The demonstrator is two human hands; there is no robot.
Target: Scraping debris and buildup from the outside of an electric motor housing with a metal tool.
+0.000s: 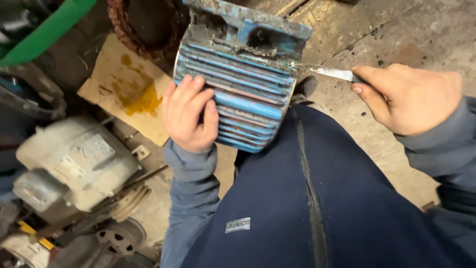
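The left hand lies flat against the ribbed side of the blue motor housing, fingers spread over the fins and gripping nothing; it only steadies the casing, which rests against the person's dark blue trouser leg. The right hand is closed around the handle of a thin metal blade, whose tip meets the housing's upper right edge, just below the chipped, grimy terminal block. Judged from this, the scraping goes best with the blade held shallow along the seam, pressure kept away from the bracing hand, and the casing pinned firmly so it cannot roll off the knee. On the trouser leg sits a small rectangular grey patch, low and left of the seam. A sheet of brown cardboard with a yellow stain lies on the floor to the left, beside a pale grey motor bearing a rectangular plate
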